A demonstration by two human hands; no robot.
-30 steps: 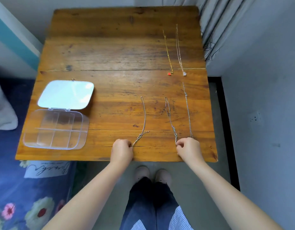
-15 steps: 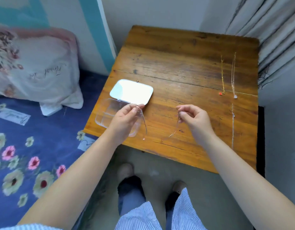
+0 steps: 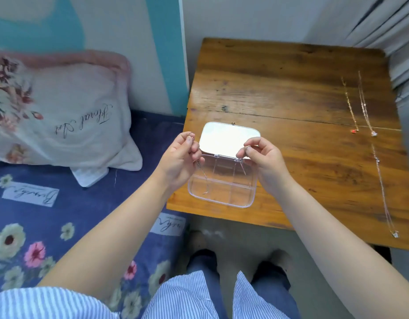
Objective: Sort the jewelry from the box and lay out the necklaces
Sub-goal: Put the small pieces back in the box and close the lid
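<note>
A clear plastic jewelry box (image 3: 222, 199) with dividers lies open at the wooden table's (image 3: 279, 93) front left corner, its mirrored lid (image 3: 228, 139) flat behind it. My left hand (image 3: 180, 160) pinches a thin silver chain (image 3: 202, 178) that dangles over the box's left compartments. My right hand (image 3: 263, 157) pinches a second thin chain (image 3: 242, 169) above the box's right side. Three necklaces lie straight on the table's right side: a gold one with a red pendant (image 3: 350, 107), a silver one (image 3: 365, 107) beside it, and a long silver one (image 3: 383, 187) nearer me.
A bed with a blue floral cover (image 3: 49, 226) and a floral pillow (image 3: 56, 111) is at the left, touching the table's side. Grey curtains (image 3: 383, 21) hang at the back right. My legs and shoes (image 3: 199, 247) show below the table edge.
Both hands lifted the two chains off the table's front edge and carried them left, over the open box. My view has swung left toward the bed.
</note>
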